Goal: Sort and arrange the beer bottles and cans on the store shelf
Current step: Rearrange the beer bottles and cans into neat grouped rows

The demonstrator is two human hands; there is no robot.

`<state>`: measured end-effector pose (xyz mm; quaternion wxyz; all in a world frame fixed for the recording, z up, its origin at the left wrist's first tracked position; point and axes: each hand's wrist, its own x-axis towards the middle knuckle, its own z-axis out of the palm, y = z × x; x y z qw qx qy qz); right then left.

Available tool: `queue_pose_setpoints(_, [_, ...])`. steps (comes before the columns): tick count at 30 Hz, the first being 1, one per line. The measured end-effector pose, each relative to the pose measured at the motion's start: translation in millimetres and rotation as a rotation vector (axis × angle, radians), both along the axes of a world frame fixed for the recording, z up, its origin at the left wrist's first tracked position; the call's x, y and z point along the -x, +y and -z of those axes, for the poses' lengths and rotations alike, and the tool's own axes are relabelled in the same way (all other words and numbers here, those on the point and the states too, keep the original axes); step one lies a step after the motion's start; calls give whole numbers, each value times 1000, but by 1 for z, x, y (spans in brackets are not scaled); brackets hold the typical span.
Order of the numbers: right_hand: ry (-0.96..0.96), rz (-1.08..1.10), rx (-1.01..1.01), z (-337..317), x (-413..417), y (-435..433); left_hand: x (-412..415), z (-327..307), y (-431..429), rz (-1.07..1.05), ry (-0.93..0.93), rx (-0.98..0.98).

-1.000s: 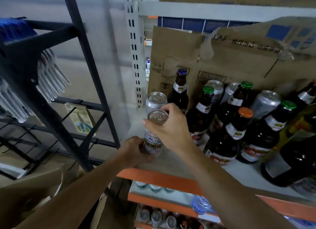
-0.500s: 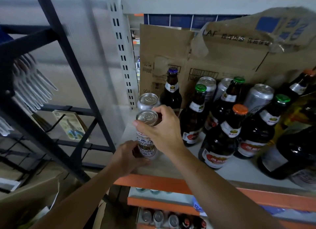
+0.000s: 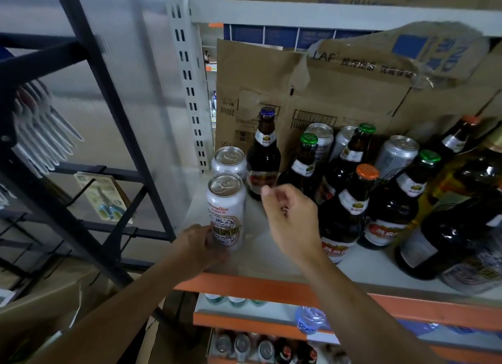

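Reading "ChongQing", the can (image 3: pixel 226 214) stands in the left grip (image 3: pixel 195 247) (seemingly clasped at its base); right grip (image 3: pixel 292 219) loosely curled, empty.

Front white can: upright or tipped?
Upright: front white can stands on its base on the shelf, lid up, left hand holding its lower side.

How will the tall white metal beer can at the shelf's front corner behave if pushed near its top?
The tall white metal beer can is narrow and upright, so a high push would probably tip it. Its smooth wall looks slippery. The left hand holds its base, which likely steadies it.
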<state>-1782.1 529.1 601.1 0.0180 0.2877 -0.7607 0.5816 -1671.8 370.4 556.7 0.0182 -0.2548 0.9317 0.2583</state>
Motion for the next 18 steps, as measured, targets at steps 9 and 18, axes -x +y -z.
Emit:
queue_pose_setpoints(9, [-54, 98, 251, -14, -6, 66, -14, -46, 29, 391, -310, 509])
queue_pose_setpoints(18, [-64, 282, 328, -22, 8, 149, 39, -42, 110, 675, -85, 263])
